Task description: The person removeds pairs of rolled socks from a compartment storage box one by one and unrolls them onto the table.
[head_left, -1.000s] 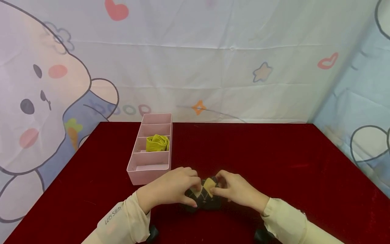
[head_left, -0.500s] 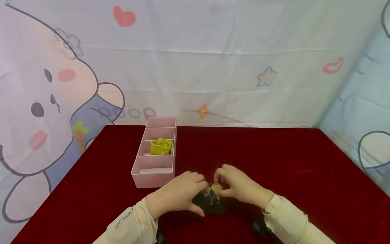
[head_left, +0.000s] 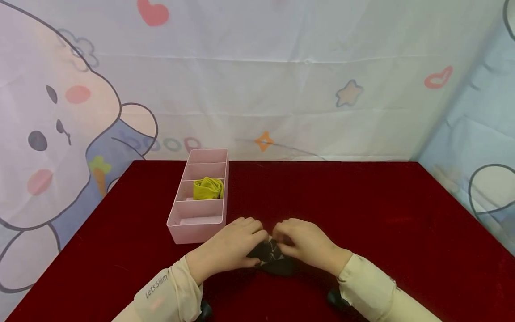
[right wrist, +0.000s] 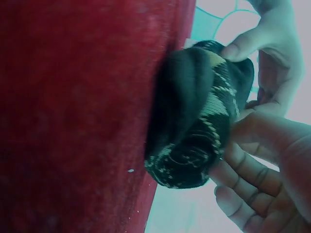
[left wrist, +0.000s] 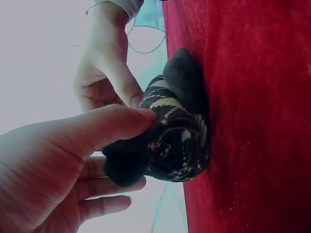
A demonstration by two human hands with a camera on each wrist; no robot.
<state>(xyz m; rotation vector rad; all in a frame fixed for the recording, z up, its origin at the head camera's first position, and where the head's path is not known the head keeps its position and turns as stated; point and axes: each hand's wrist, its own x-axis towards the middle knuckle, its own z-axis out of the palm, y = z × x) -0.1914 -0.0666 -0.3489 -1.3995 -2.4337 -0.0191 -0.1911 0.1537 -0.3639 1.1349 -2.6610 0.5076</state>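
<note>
One long pink plastic organiser tray (head_left: 177,220) stands at the left of the red velvet-covered worktop (head_left: 382,214), divided into four compartments in a row. Three of them show no contents; the third from the near end holds one rolled yellow-green sock bundle (head_left: 208,188). Just right of the tray's near end, one left hand (head_left: 229,248) curls its fingers and thumb around one rolled black sock bundle with a pale diamond pattern (head_left: 270,255), which rests on the worktop near the front edge. One right hand (head_left: 306,243) grips the same bundle from the other side, its thumb pressed against the roll. Both hands wear cream sleeves. Behind hangs a pale cartoon-printed cloth backdrop (head_left: 281,89).
</note>
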